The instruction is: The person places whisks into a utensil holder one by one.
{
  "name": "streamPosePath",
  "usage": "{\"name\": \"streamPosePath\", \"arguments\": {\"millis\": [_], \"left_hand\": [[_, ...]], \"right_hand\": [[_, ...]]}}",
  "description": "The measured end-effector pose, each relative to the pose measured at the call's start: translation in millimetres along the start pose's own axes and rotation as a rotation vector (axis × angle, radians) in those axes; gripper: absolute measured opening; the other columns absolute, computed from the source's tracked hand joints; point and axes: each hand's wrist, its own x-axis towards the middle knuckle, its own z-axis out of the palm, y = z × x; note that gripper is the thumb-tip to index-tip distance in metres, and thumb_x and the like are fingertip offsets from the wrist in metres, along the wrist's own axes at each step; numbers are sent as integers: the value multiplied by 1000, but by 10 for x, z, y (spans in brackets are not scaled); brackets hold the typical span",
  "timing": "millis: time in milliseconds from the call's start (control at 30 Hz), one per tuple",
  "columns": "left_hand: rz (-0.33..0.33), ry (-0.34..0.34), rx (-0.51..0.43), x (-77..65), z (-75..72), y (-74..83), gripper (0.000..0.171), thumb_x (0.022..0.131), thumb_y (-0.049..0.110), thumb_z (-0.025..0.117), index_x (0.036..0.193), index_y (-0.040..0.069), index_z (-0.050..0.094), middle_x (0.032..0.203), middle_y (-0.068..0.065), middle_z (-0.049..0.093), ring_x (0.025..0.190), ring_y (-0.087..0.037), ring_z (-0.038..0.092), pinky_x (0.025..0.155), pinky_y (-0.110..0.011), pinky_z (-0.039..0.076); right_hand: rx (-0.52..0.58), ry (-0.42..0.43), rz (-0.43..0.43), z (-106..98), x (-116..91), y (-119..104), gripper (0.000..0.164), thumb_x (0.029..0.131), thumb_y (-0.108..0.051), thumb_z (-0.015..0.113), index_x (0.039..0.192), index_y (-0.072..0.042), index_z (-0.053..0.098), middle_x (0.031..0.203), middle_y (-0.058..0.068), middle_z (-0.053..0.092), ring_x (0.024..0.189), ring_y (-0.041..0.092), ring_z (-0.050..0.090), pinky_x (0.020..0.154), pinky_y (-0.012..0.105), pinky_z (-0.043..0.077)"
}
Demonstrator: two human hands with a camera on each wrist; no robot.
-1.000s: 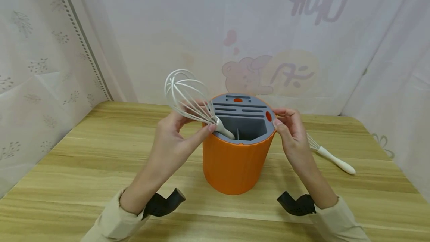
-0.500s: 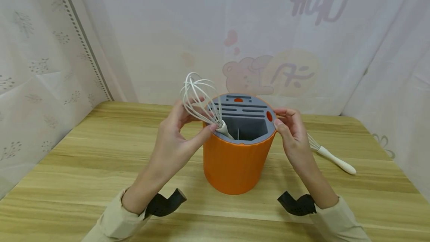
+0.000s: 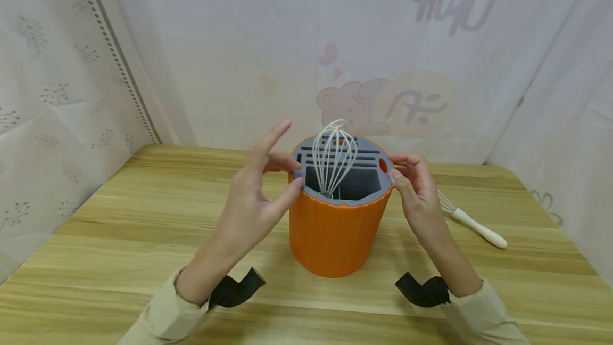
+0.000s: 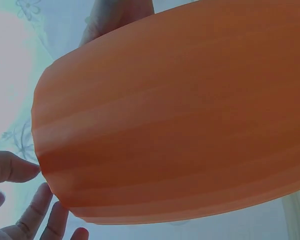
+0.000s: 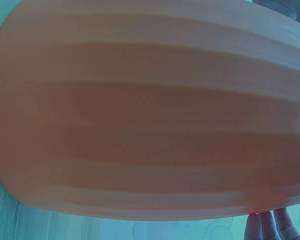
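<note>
A white balloon whisk (image 3: 335, 161) stands head up in the large front compartment of an orange utensil holder (image 3: 335, 238), left of its thin divider; its handle is hidden inside. My left hand (image 3: 254, 196) is at the left side of the rim, thumb and a finger spread apart at the edge, index finger raised, nothing held. In the left wrist view, its fingertips (image 4: 36, 205) come right up to the orange wall (image 4: 165, 120). With thumb on top and fingers curled behind, my right hand (image 3: 417, 190) grips the holder's right rim beside the oval hole.
A second white whisk (image 3: 481, 228) lies on the wooden table (image 3: 119, 249) to the right, its wires partly hidden behind my right hand. The holder's grey slotted lid (image 3: 335, 158) has narrow slots towards the back. Printed curtains (image 3: 230, 41) hang behind the table and at both sides.
The whisk has swung from leaning left to nearly upright and sunk deeper into the compartment. My left hand has let go of it and raised its index finger. My right hand stays put.
</note>
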Motion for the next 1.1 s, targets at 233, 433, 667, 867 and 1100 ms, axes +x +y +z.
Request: {"name": "streamPosePath", "arguments": {"millis": [233,433,667,867,1100], "left_hand": [[18,-71,75,-21,-7,6,56,85,5,63,136,22,46,104,-3,61,101,-14,54,93,-34,44],[66,-94,144,-37,4,-14,50,86,11,62,134,21,49,107,-1,61,102,-16,50,90,-34,41],[16,-107,146,-38,-5,-41,50,87,15,63,134,19,48,116,-2,60,109,-16,48,94,-37,40],[-48,-129,114,-23,-21,-91,46,89,14,61,133,13,48,128,-2,55,115,-16,46,94,-40,44],[-109,-152,83,-6,-46,-164,42,90,17,60,131,11,50,128,-2,53,112,-16,52,92,-37,47]], "right_hand": [[7,9,3,1,0,7,21,97,-10,41,117,-17,45,112,-1,53,104,14,50,86,16,43],[14,20,-3,6,4,12,22,96,-8,42,116,-18,46,112,-3,53,104,14,49,85,16,43],[-5,23,8,11,6,10,22,97,-10,42,117,-17,46,112,-3,53,104,14,49,85,15,43],[3,19,7,18,6,6,22,97,-9,41,117,-17,46,111,-3,53,104,13,50,85,15,43],[6,14,-5,14,4,-8,22,97,-8,41,116,-16,46,109,-5,54,103,13,50,84,15,44]]}}
